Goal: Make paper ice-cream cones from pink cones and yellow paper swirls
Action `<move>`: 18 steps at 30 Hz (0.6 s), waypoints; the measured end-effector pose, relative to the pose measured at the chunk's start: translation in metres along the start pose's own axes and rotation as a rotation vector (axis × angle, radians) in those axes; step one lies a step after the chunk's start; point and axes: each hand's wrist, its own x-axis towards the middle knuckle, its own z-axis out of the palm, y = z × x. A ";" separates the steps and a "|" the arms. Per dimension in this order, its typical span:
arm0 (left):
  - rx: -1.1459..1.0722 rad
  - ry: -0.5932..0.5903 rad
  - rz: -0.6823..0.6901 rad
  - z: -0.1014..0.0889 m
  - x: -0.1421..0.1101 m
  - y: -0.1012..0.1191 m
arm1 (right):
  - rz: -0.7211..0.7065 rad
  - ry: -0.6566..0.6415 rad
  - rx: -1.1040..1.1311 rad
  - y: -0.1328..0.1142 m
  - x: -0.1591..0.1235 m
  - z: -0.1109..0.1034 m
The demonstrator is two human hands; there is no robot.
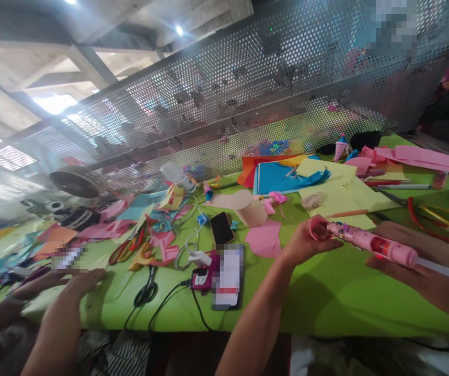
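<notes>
In the head view, my right hand (400,261) is wrapped round a pink hot glue gun (392,250) with a patterned front part. A clear glue stick (446,272) sticks out of its back end. The nozzle points left, towards my left hand (306,245). Between the fingers of that hand is a small rolled pink paper piece (318,228), its round opening showing. The nozzle tip is close to this piece; whether they touch I cannot tell. Both hands are above the green tabletop (318,308).
Pink paper (264,238), a black phone (222,228) and a second phone (228,277) lie left of my hands. Blue sheets (279,177) and yellow sheets (345,188) are behind. Red-handled scissors (414,216) lie right. A co-worker's hands (77,284) rest at the left.
</notes>
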 end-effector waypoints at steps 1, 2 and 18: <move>0.006 0.001 0.002 0.000 0.000 0.000 | -0.027 -0.023 0.011 -0.002 0.001 -0.001; 0.011 0.005 0.003 0.000 0.001 0.000 | -0.060 -0.051 0.023 -0.004 0.003 -0.001; 0.006 0.067 -0.015 0.005 0.000 0.007 | -0.151 0.011 -0.032 0.002 -0.002 -0.007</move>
